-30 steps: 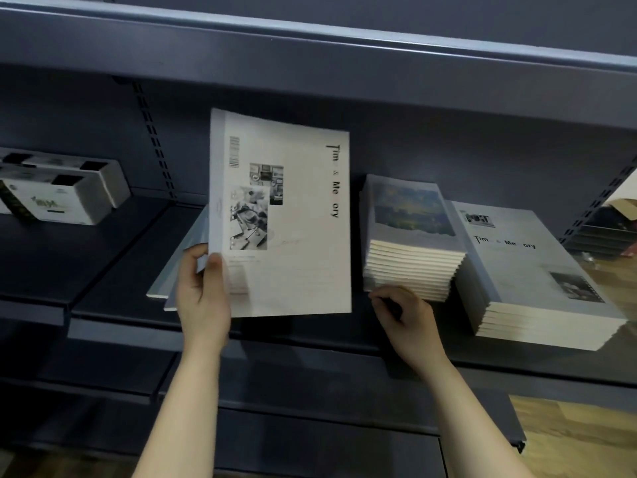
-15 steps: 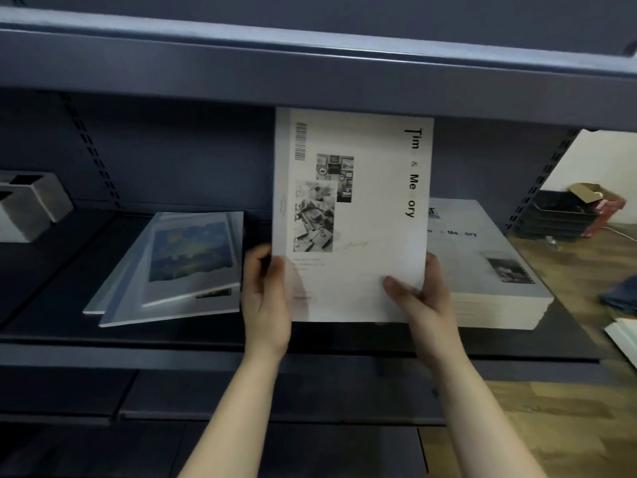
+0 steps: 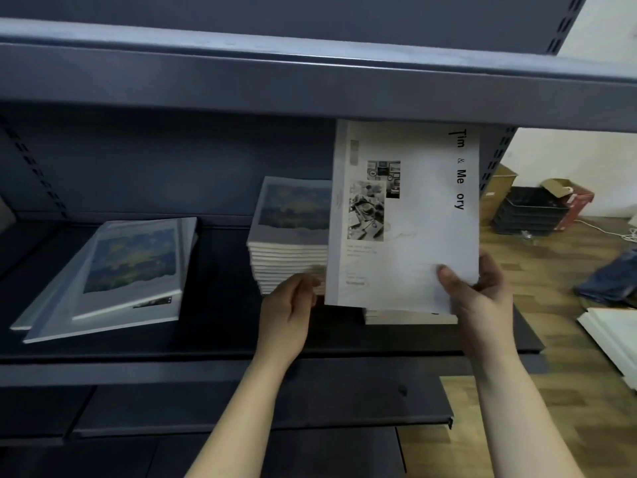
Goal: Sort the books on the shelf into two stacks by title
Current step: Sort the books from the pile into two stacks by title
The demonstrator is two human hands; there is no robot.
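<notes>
I hold a white book titled "Time & Memory" (image 3: 424, 236) upright, and its top almost reaches the upper shelf. My right hand (image 3: 479, 298) grips its lower right corner. The fingertips of my left hand (image 3: 289, 312) meet its lower left edge; whether they still grip it is unclear. Behind the book's lower edge lies a stack of white books (image 3: 410, 317), mostly hidden. Left of it stands a tall stack with a blue painting on the cover (image 3: 289, 243). Loose books with painted and grey covers (image 3: 131, 270) lie fanned at the left of the dark shelf (image 3: 220, 346).
The upper shelf's front edge (image 3: 310, 81) hangs just above the held book. On the wooden floor at the right are black crates (image 3: 531, 208), cardboard boxes, a blue cloth (image 3: 610, 281) and white boards (image 3: 613, 332).
The white book has moved right, from over the loose books to in front of the right stack. My right hand has taken its lower right corner, and my left hand has slipped to its left edge.
</notes>
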